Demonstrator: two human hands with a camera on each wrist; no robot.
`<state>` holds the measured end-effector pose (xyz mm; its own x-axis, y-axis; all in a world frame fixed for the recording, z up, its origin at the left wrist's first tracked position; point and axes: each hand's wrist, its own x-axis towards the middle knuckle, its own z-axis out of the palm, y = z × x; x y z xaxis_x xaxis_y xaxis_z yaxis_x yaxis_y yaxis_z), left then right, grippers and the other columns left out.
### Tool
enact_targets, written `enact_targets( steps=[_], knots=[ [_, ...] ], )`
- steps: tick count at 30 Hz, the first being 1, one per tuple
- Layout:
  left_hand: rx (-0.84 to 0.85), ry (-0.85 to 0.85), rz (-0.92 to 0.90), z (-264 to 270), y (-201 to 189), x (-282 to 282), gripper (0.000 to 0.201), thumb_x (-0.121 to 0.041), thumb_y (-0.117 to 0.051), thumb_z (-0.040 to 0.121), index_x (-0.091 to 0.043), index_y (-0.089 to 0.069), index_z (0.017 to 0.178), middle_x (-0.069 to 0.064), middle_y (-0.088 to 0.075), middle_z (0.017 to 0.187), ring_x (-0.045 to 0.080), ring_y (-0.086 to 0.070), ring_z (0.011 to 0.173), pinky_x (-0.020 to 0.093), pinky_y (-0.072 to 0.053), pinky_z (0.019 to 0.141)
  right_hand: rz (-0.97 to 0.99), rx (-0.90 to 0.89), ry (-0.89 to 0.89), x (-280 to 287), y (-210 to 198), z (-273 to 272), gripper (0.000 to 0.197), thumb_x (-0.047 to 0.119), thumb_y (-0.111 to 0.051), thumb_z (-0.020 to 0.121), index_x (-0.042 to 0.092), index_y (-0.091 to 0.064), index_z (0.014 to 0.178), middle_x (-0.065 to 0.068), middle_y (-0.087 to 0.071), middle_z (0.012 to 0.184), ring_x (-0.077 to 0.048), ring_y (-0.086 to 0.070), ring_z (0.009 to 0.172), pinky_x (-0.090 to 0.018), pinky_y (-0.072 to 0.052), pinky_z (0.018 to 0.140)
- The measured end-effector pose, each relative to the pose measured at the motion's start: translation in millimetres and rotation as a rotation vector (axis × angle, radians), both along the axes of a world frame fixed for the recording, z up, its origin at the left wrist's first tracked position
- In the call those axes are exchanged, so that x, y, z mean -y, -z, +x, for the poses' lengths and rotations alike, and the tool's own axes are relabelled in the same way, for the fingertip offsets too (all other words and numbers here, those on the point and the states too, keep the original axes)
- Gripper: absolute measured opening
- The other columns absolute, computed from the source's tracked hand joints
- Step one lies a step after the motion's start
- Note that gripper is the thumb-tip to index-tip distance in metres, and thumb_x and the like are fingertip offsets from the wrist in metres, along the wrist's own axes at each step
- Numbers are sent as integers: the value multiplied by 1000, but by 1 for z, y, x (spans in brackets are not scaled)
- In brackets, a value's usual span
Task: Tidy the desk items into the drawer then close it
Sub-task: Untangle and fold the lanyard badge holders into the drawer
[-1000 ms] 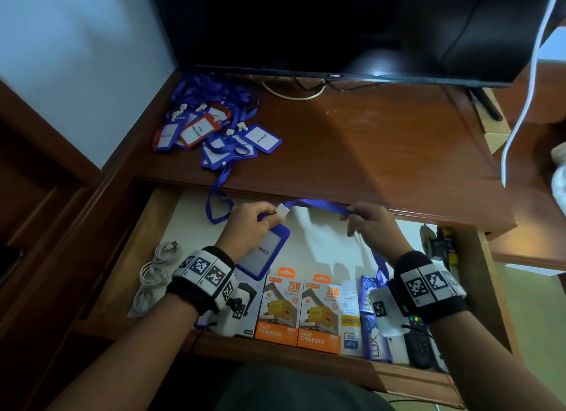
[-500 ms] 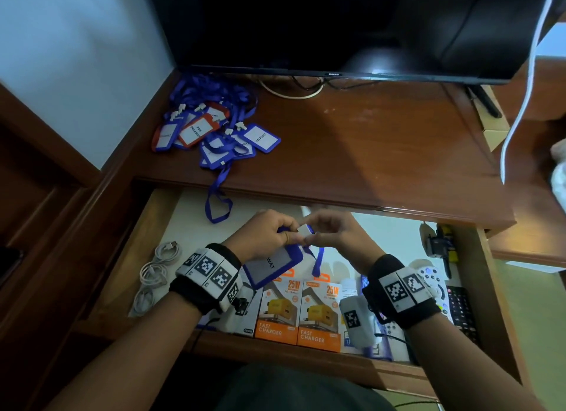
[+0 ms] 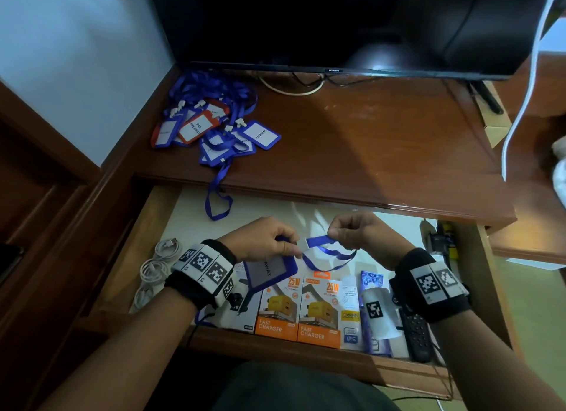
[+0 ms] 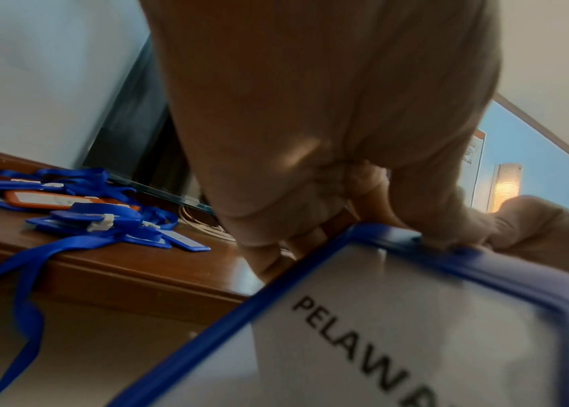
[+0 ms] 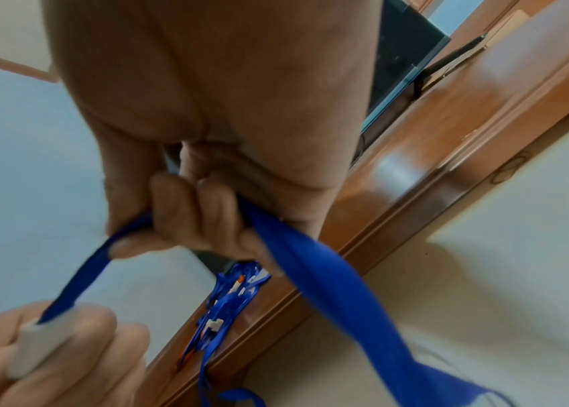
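Over the open drawer (image 3: pixel 159 214), my left hand (image 3: pixel 269 242) pinches the top of a blue badge holder (image 3: pixel 269 274) marked PELAWAT (image 4: pixel 397 330) at its white clip (image 3: pixel 301 244). My right hand (image 3: pixel 352 231) grips that badge's blue lanyard (image 3: pixel 320 242), folded in loops that hang below the fingers (image 5: pixel 185 209). The strap (image 5: pixel 328 283) runs from my right fist to the clip (image 5: pixel 32 347) in the left fingers. A pile of blue and orange badges with lanyards (image 3: pixel 211 126) lies on the desk top (image 3: pixel 367 141) at the back left, one loop (image 3: pixel 217 199) dangling over the edge into the drawer.
In the drawer lie white cables (image 3: pixel 156 266) at left, two orange fast charger boxes (image 3: pixel 300 309) along the front, small packets (image 3: pixel 350 312) and a black remote (image 3: pixel 418 334) at right. A dark TV (image 3: pixel 337 25) stands at the desk's back. A white cord (image 3: pixel 526 83) hangs at right.
The hands came together half a second ago and have now drawn slightly apart; the long stretched lanyard is now gathered in short loops in my right hand.
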<state>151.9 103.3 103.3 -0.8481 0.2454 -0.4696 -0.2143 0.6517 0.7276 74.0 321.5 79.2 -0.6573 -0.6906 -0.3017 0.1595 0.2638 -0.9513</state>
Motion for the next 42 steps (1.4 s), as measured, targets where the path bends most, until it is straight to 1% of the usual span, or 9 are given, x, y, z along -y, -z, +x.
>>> enact_targets(
  steps=[8,12,15,20,24,31,36,39,42],
  knots=[
    [-84,-614,480,-6,7,-27,17,-16,-53,96,-13,-63,83,5,-63,82,14,-57,73,26,-45,67,-128,66,368,30,19,16,14,12,-61,91,7,-54,80,4,-47,55,-10,-35,48,-25,-27,47],
    [-28,-908,748,-8,11,-40,18,-13,-48,98,-7,-62,87,8,-62,79,18,-57,71,30,-45,69,-169,151,362,38,26,31,14,5,-50,96,15,-57,89,-17,-63,83,-32,-60,69,-35,-48,55],
    [0,-1085,891,-10,13,-46,20,-14,-47,99,-5,-59,86,10,-60,76,19,-56,68,31,-47,68,-225,258,372,40,25,39,15,8,-46,99,15,-56,90,-14,-67,85,-26,-64,66,-31,-51,52],
    [24,-1268,990,-10,10,-53,19,-18,-46,100,-5,-57,90,9,-59,79,20,-57,71,36,-49,75,-239,285,326,40,23,39,33,43,-53,89,12,-60,98,-10,-64,86,-19,-61,69,-29,-48,59],
    [-14,-1379,971,-12,9,-54,19,-21,-47,100,-8,-59,94,9,-59,82,21,-58,75,45,-49,89,-157,159,282,41,16,40,20,29,-63,87,10,-61,94,-5,-61,78,-13,-58,62,-18,-42,49],
    [-30,-1381,1039,-7,11,-36,22,-27,-50,98,-7,-59,97,11,-61,84,25,-62,80,50,-50,93,-77,24,393,53,8,47,9,19,-63,91,12,-67,87,-4,-60,70,-11,-57,56,-31,-47,42],
    [16,-1165,1024,11,8,0,15,-23,-60,92,-8,-62,92,11,-64,90,24,-63,88,45,-51,91,-103,-55,408,65,-3,49,13,14,-67,87,7,-66,76,2,-65,63,-12,-61,59,-23,-47,51],
    [51,-989,880,24,4,37,14,-25,-66,85,-13,-59,87,6,-65,86,19,-63,80,36,-52,80,-92,-42,332,73,-10,50,24,25,-73,81,2,-69,78,-9,-65,67,-27,-59,63,-33,-43,58],
    [87,-835,755,34,-1,70,28,-25,-64,85,-12,-57,109,4,-64,87,14,-59,72,30,-48,73,-60,-29,245,84,-19,52,18,29,-76,75,13,-71,69,-14,-62,67,-32,-51,64,-35,-37,55]
  ],
)
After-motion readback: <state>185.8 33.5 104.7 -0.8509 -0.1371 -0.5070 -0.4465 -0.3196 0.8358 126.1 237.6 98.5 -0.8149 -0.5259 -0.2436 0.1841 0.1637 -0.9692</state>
